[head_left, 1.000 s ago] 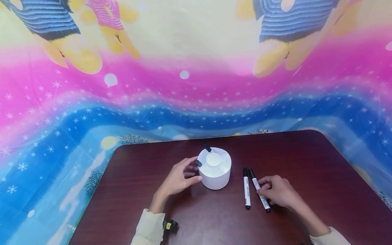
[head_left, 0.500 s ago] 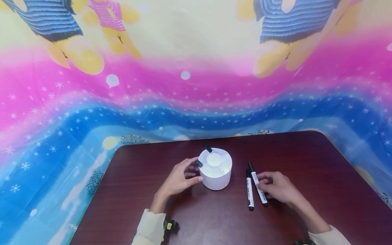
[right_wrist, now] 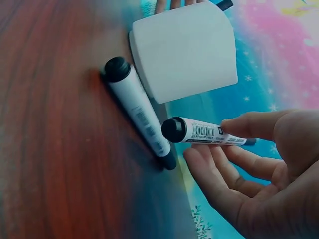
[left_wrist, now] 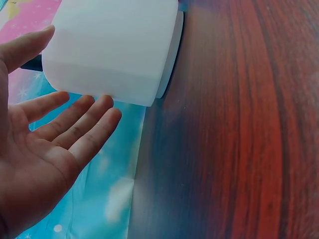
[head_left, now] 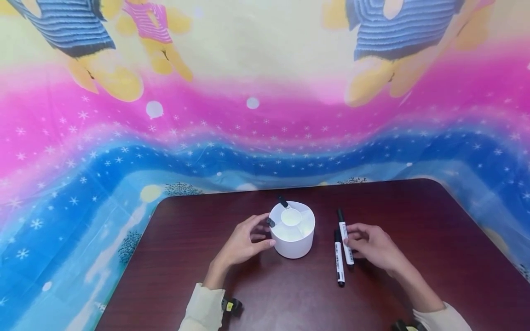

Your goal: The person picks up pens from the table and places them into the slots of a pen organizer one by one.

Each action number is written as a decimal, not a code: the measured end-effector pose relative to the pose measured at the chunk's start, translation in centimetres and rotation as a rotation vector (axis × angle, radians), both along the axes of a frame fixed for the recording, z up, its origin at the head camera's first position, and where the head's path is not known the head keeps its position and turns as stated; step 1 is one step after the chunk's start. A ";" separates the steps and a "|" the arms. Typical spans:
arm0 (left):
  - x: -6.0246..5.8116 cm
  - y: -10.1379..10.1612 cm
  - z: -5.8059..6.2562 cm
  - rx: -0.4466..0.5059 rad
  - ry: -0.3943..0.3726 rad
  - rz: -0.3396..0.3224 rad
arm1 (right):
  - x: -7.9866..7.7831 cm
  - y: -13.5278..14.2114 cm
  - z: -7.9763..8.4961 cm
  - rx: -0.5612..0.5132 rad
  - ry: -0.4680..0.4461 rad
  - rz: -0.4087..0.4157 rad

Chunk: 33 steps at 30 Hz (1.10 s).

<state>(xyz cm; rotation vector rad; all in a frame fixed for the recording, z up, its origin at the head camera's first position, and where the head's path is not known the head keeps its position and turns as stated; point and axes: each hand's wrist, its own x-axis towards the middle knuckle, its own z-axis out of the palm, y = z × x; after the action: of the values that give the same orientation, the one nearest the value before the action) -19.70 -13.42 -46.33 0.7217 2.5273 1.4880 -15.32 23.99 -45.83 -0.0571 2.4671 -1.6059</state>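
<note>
A round white desk organizer (head_left: 293, 246) with divided compartments stands on the table. Two black-capped markers (head_left: 283, 201) lean in it at its left and back. My left hand (head_left: 244, 241) is at the organizer's left side, thumb and fairly straight fingers spread at its wall; the left wrist view shows the fingertips (left_wrist: 105, 102) right at its edge. My right hand (head_left: 374, 246) pinches a white marker (right_wrist: 204, 132) with black ends between thumb and fingers, lifted off the table in the right wrist view. Just left of it another white marker (head_left: 339, 264) lies on the table.
The dark red-brown table (head_left: 281, 299) has rounded back corners. Behind it hangs a colourful cloth (head_left: 248, 156) with snowflakes and bears, reaching down past the table's left and right edges. Black wrist devices (head_left: 233, 305) sit at the cuffs.
My right hand has moved slightly away from me and left, raising its marker and turning it more upright in view. The left hand and organizer stay in place.
</note>
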 end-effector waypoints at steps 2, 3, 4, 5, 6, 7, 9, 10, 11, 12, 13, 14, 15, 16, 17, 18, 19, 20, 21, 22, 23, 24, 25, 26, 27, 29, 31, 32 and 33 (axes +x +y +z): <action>0.0 0.0 0.0 -0.001 0.002 0.001 | -0.1 -0.1 0.3 -0.014 0.018 -0.004; 0.0 0.0 0.0 -0.003 0.004 0.001 | -0.1 -0.2 0.4 -0.021 0.028 -0.008; 0.1 0.0 0.0 -0.005 0.005 0.001 | -0.2 -0.2 0.5 -0.033 0.037 -0.012; 0.0 0.0 0.0 -0.009 0.006 0.001 | -0.3 -0.3 0.7 -0.045 0.048 -0.017; 0.0 0.0 0.0 -0.010 0.004 0.002 | -0.4 -0.3 0.8 -0.055 0.061 -0.020; 0.0 0.0 0.0 -0.011 0.006 0.003 | -0.4 -0.4 0.9 -0.069 0.073 -0.025; 0.1 0.0 0.0 -0.013 0.005 0.004 | -0.6 -0.5 1.2 -0.096 0.097 -0.036; 0.1 0.0 0.0 -0.014 0.002 0.006 | -0.7 -0.5 1.3 -0.109 0.109 -0.042; 0.1 0.0 0.0 -0.014 -0.001 0.009 | -0.8 -0.6 1.4 -0.120 0.118 -0.049; 0.1 0.0 0.0 -0.014 -0.003 0.011 | -0.9 -0.6 1.6 -0.133 0.126 -0.056; 0.0 0.0 0.0 -0.015 -0.005 0.013 | -0.9 -0.7 1.7 -0.148 0.134 -0.063; 0.0 0.0 0.0 -0.016 -0.010 0.015 | -1.0 -0.7 1.8 -0.161 0.142 -0.066; 0.0 0.0 0.0 -0.017 -0.013 0.018 | -1.1 -0.8 2.0 -0.175 0.148 -0.073; 0.0 0.0 0.0 -0.014 -0.009 0.015 | -1.1 -0.8 2.1 -0.189 0.154 -0.078; 0.0 0.0 0.0 -0.014 -0.009 0.014 | -1.1 -0.9 2.2 -0.205 0.162 -0.083; 0.0 0.0 0.0 -0.014 -0.009 0.012 | -1.2 -0.9 2.3 -0.222 0.171 -0.086; 0.1 0.0 0.0 -0.012 -0.009 0.011 | -1.2 -1.0 2.3 -0.237 0.181 -0.091; 0.1 0.0 0.0 -0.013 -0.008 0.011 | -1.2 -1.0 2.4 -0.257 0.188 -0.094; 0.1 0.0 0.0 -0.011 -0.002 0.007 | -1.2 -1.0 2.5 -0.282 0.192 -0.101; 0.1 0.0 0.0 -0.011 -0.001 0.006 | -1.3 -1.1 2.5 -0.308 0.198 -0.104; 0.1 0.0 0.0 -0.014 -0.005 0.009 | -1.3 -1.1 2.6 -0.338 0.202 -0.107; 0.1 -0.1 0.0 -0.013 0.001 0.006 | -1.3 -1.2 2.7 -0.368 0.205 -0.109; 0.1 -0.1 0.0 -0.014 0.001 0.007 | -1.4 -1.2 2.8 -0.393 0.206 -0.112; 0.1 -0.1 0.0 -0.015 0.002 0.007 | -1.4 -1.3 2.9 -0.412 0.208 -0.115; 0.0 -0.1 0.0 -0.015 0.003 0.006 | -1.4 -1.3 3.0 -0.424 0.210 -0.119; 0.0 -0.1 0.0 -0.019 0.003 0.006 | -1.5 -1.4 3.2 -0.424 0.216 -0.126; 0.0 -0.1 -0.1 -0.022 0.005 0.007 | -1.5 -1.6 3.4 -0.421 0.217 -0.133; -0.1 -0.1 -0.1 -0.022 0.009 0.005 | -1.6 -1.8 3.5 -0.424 0.219 -0.135; -0.1 -0.1 -0.1 -0.022 0.012 0.005 | -1.7 -1.9 3.5 -0.429 0.220 -0.137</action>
<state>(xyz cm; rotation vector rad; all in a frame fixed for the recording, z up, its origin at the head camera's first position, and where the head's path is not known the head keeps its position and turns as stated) -19.77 -13.50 -46.42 0.7239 2.5514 1.4601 -16.97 22.09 -42.29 -0.1352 2.2661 -2.2751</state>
